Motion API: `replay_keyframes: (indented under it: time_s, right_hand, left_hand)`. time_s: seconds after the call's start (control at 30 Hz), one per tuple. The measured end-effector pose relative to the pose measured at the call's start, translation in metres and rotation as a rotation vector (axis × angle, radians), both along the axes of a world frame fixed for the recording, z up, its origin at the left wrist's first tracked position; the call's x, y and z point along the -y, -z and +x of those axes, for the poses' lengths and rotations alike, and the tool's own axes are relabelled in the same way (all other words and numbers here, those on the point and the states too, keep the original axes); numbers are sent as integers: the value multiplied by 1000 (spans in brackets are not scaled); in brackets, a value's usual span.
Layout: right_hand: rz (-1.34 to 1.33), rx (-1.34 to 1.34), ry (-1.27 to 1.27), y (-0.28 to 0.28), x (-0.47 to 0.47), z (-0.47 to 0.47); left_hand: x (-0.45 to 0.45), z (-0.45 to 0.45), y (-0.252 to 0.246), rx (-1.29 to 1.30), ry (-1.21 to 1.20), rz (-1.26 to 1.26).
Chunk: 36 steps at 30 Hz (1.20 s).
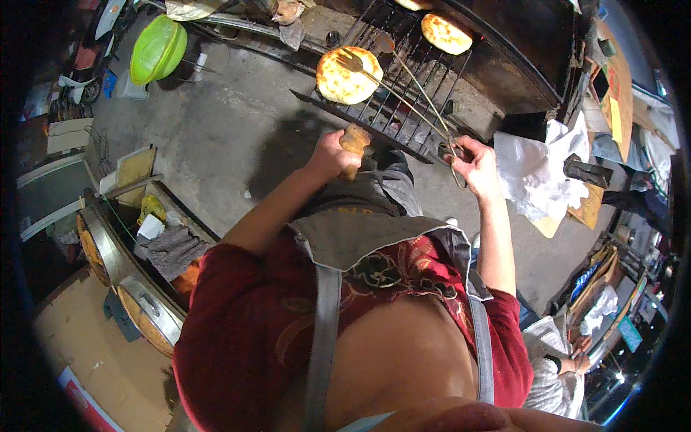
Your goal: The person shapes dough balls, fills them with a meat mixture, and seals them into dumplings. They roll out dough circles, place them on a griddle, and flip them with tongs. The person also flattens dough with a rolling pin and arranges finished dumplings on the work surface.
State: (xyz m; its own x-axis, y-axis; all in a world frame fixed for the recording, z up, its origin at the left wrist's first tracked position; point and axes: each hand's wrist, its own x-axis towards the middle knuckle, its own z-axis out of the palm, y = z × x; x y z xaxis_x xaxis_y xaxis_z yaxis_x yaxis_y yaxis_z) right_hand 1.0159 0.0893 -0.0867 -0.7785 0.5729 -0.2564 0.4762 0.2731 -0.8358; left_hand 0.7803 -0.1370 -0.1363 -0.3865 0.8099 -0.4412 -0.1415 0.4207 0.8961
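Observation:
My right hand (478,167) grips the handles of long scissor-type metal tongs (418,109), one arm ending in a fork, the other in a round disc. The fork end lies over a round browned flatbread (340,86) near the front left of the grill rack (398,123); the disc end is to its right, and the arms are spread apart. In front of my apron, my left hand (328,157) is closed around a tan, worn pad or folded cloth (354,140); which one I cannot tell. Another flatbread (446,35) rests farther back, and part of a third (413,4) shows at the top edge.
A dark metal oven wall (518,59) borders the rack on the right. White plastic bags (545,173) lie right of my right hand. On the left are a green basin (159,49), a grey cloth (175,248) and metal lids (154,308). Another person's hands (580,356) show lower right.

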Motion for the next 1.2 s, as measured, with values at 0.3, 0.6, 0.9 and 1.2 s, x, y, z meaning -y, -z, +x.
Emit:
replay_keyframes:
  time_s: [0.3, 0.6, 0.9, 1.2]
  right_hand:
    - [-862, -24, -74, 22, -4, 13]
    - [-922, -453, 155, -35, -41, -29]
    - [-389, -667, 736, -84, -257, -169]
    - [-500, -863, 993, -69, -513, -213]
  left_hand:
    - [-8, 3, -23, -273, 35, -223]
    - [-34, -14, 4, -269, 99, -212]
    - [-79, -42, 42, -87, -97, -201]
    - [-88, -45, 28, -338, 84, -159]
